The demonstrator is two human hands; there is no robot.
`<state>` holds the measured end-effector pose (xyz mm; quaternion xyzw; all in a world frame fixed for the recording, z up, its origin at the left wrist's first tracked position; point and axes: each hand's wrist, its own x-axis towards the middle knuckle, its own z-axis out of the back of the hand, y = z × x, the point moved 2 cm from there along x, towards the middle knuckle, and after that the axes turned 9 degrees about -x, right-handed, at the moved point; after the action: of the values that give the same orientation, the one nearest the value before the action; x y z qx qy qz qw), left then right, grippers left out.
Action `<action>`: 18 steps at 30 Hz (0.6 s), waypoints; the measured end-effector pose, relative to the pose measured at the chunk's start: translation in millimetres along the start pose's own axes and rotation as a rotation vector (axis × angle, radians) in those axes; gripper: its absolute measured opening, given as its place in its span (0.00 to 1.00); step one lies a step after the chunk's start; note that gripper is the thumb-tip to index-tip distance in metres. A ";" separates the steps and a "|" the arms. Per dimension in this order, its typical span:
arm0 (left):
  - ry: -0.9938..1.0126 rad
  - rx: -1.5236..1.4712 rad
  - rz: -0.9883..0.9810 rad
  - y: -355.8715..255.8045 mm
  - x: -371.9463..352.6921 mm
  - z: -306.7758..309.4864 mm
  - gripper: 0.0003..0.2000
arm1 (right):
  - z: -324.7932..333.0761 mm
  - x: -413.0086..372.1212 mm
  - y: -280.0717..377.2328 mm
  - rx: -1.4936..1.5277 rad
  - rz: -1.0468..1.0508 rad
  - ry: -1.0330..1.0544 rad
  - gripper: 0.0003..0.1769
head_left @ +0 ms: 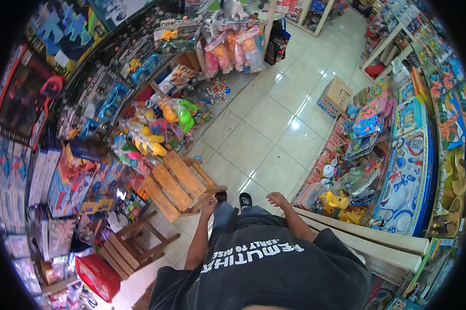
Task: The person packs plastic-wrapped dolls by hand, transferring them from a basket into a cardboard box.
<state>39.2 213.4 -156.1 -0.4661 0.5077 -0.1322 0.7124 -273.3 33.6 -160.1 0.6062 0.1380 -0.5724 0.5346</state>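
Near the edge of a slatted wooden stool (pixel 179 183), my left hand (pixel 209 207) hangs at my side with its fingers curled; whether it touches the stool or holds anything is too small to tell. My right hand (pixel 278 200) is out over the tiled floor (pixel 259 150), its fingers loosely apart and nothing in them. Between the two hands a dark shoe (pixel 245 199) shows below my jeans.
A second wooden stool (pixel 135 248) and a red basket (pixel 97 278) stand at the lower left. Toy shelves line both sides. A cardboard box (pixel 336 97) sits on the floor ahead at the right. A pale rail (pixel 362 238) runs beside my right arm.
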 end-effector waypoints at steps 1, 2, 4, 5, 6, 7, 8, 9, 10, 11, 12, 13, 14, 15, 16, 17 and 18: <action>0.038 0.009 0.055 -2.4 6.2 1.8 0.10 | -2.6 -3.1 -4.5 0.030 -0.053 -0.022 0.16; 0.057 0.021 0.052 -5.3 11.5 3.8 0.10 | -6.1 -5.9 -7.5 0.047 -0.056 -0.035 0.16; 0.195 0.172 0.038 -7.8 21.3 5.0 0.11 | -15.2 -11.9 -13.1 0.130 -0.103 -0.047 0.17; 0.265 0.247 0.030 -1.7 28.1 7.9 0.11 | -22.8 -13.4 -15.0 0.148 -0.107 -0.061 0.17; 0.329 0.277 0.029 3.4 36.1 10.6 0.13 | -30.6 -12.7 -14.6 0.177 -0.112 -0.064 0.17; 0.349 0.290 0.021 -2.1 39.7 12.7 0.13 | -37.2 -13.6 -11.0 0.206 -0.116 -0.069 0.17; 0.413 0.287 0.050 -5.6 42.0 13.0 0.13 | -45.4 -14.8 -8.2 0.240 -0.109 -0.067 0.17; 0.477 0.284 0.081 -7.6 42.2 14.6 0.14 | -54.2 -15.0 -5.1 0.259 -0.113 -0.081 0.17; 0.512 0.274 -0.012 5.8 54.3 19.1 0.14 | -63.0 -14.5 -0.9 0.275 -0.099 -0.083 0.17; 0.532 0.286 -0.013 -0.7 58.6 21.8 0.14 | -71.3 -17.6 9.3 0.290 -0.086 -0.085 0.17; 0.585 0.401 -0.035 -5.9 61.5 24.5 0.14 | -79.1 -21.6 18.3 0.306 -0.074 -0.096 0.16; 0.636 0.515 -0.055 -12.6 61.0 27.7 0.14 | -87.2 -20.9 20.7 0.324 -0.081 -0.106 0.16; 0.653 0.528 -0.054 -24.5 57.5 29.7 0.14 | -95.2 -18.2 22.8 0.310 -0.028 -0.121 0.16; 0.671 0.563 -0.009 -35.0 53.7 30.5 0.13 | -103.2 -15.4 24.9 0.295 0.026 -0.137 0.15; 0.687 0.598 0.038 -31.6 55.7 34.8 0.13 | -111.3 -14.1 25.2 0.312 0.026 -0.174 0.15; 0.703 0.611 0.043 -28.8 58.5 39.1 0.13 | -119.8 -13.4 24.0 0.331 0.017 -0.180 0.15; 0.745 0.613 0.055 -25.6 61.4 41.7 0.15 | -128.6 -13.0 22.5 0.355 0.021 -0.183 0.14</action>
<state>109.4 181.3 -170.4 -0.1419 0.6782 -0.4147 0.5899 -189.4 134.3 -167.4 0.6379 -0.0207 -0.6347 0.4357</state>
